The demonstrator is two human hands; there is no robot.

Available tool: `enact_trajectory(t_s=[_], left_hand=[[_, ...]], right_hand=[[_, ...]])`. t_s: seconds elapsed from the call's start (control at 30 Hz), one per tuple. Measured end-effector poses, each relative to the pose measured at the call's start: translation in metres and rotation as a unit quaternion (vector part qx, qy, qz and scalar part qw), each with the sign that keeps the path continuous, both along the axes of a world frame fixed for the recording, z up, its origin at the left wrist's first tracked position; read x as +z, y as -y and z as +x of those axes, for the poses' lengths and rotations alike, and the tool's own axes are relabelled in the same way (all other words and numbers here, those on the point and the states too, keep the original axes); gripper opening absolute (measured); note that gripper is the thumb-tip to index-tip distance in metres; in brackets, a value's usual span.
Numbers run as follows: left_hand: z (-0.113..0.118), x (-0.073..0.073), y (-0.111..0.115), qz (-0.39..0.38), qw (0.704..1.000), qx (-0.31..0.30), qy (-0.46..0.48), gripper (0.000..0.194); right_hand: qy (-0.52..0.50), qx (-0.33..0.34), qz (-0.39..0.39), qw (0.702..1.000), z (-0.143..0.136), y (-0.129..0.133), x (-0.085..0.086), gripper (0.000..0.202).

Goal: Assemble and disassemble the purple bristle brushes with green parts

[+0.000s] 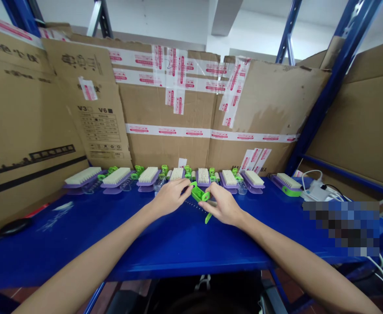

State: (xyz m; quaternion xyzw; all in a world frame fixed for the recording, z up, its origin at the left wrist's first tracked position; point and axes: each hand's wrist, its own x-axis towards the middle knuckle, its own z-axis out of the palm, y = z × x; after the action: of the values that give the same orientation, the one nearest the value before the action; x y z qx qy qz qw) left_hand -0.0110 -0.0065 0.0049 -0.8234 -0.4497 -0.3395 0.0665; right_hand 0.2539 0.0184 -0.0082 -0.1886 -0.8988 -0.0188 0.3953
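Observation:
Both of my hands meet over the middle of the blue table, around a bright green plastic part (198, 192). The fingertips of my left hand (171, 196) pinch its left end. My right hand (223, 204) grips its right end, and a narrow green piece (208, 218) sticks out below those fingers. Small screws (196, 206) lie in a line on the table just beneath the part. Behind my hands stands a row of purple-based brushes with cream bristles (148, 175), with green pieces (139, 171) and clear plastic parts (126, 183) between them.
Cardboard sheets (168, 148) rise behind the blue table (145, 248). A brush with a green base (289, 191) sits at the right, beside a white adapter and cables (317, 190). A black round object (15, 226) lies at the left edge. Blue posts (322, 100) frame the right.

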Motion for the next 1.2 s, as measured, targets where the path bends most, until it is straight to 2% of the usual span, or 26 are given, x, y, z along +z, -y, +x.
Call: enact_trajectory(t_s=[0.13, 0.3, 0.4, 0.53, 0.8, 1.03, 1.2], left_hand=[[-0.001, 0.003, 0.001, 0.025, 1.0, 0.001, 0.003, 0.032], [-0.003, 0.005, 0.003, 0.039, 0.998, 0.016, 0.045, 0.02], [-0.002, 0.004, 0.004, 0.034, 0.998, 0.004, 0.06, 0.026], [-0.003, 0.004, 0.003, 0.002, 0.997, -0.038, 0.064, 0.03], [-0.006, 0.006, 0.004, -0.042, 0.994, -0.038, 0.091, 0.029], [-0.002, 0.008, 0.006, -0.157, 0.973, -0.075, 0.151, 0.039], [-0.001, 0.01, 0.008, -0.16, 0.974, -0.072, 0.142, 0.042]], right_hand=[[-0.029, -0.022, -0.005, 0.999, -0.001, 0.0, 0.002, 0.023], [-0.039, -0.007, -0.048, 0.998, 0.002, -0.001, 0.005, 0.013], [-0.033, 0.006, -0.055, 0.998, 0.003, -0.002, 0.005, 0.014], [-0.006, 0.027, -0.069, 0.997, 0.003, -0.001, 0.005, 0.014], [0.03, 0.038, -0.06, 0.997, 0.004, -0.004, 0.005, 0.024], [0.064, 0.007, -0.011, 0.998, 0.005, -0.011, 0.003, 0.037], [0.069, -0.004, 0.002, 0.998, 0.006, -0.015, 0.002, 0.042]])
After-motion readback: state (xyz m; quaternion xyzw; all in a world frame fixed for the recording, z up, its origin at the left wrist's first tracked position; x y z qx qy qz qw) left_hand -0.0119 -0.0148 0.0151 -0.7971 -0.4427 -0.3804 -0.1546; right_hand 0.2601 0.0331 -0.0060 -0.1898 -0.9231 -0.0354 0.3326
